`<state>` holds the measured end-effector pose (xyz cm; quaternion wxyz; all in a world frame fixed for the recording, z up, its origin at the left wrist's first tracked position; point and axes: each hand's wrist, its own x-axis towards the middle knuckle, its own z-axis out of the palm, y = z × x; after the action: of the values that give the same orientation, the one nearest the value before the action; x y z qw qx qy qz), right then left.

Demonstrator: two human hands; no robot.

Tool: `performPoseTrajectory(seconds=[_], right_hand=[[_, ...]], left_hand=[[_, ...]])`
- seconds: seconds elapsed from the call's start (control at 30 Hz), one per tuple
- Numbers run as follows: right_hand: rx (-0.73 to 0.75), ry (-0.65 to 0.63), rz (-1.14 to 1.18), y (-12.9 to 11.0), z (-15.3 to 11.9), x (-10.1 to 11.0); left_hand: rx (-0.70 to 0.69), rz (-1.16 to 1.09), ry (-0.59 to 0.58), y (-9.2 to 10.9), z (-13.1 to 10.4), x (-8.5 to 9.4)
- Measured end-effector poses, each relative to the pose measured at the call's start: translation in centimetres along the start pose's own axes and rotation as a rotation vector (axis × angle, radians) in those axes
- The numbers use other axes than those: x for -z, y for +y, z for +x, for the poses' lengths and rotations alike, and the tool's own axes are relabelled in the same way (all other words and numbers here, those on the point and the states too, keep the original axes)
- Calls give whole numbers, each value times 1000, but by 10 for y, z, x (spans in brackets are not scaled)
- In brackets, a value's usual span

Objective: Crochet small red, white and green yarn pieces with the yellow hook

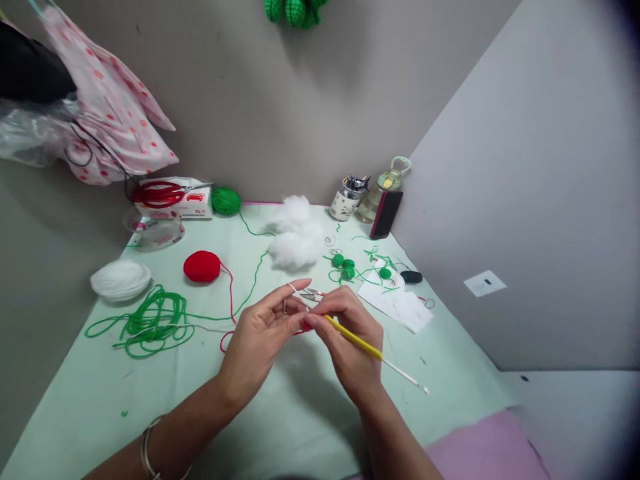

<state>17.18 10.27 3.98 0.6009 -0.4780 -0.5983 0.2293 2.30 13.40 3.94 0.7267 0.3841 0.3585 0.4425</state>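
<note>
Desk: pale green cover, both hands raised above its near half.
Right hand: fingers narrowed in a pinch on the yellow grip of a crochet hook.
Left hand: thumb and fingers closed on a small red piece, forefinger extended toward the right.
Hook's line: long axis slanting across the right hand, pale bare end pointing down and to the right, other end hidden at the fingertips.
Red piece: between the hands, partly covered.
White yarn: draped over the left forefinger.
</note>
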Motion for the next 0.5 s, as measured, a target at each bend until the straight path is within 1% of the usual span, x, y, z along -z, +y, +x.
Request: performPoseTrajectory(seconds=[0.1,0.17,0.2,0.27,0.33,0.5], right_hand=[[275,73,-271,3,-3,-5],[378,98,-341,5,-5,-5],[397,111,-350,5,-5,-4],[385,139,-338,6,-6,-4],[336,171,-299,7,-8,-5],[231,208,-173,11,-12,-10]], left_hand=[[24,-39,-29,1,-3,1],[35,-63,-85,3,-4,3],[43,-76,-114,3,-4,4],[65,-102,-159,4,-3,6],[93,-111,-181,4,-3,6],[120,-85,-171,1,-2,3]])
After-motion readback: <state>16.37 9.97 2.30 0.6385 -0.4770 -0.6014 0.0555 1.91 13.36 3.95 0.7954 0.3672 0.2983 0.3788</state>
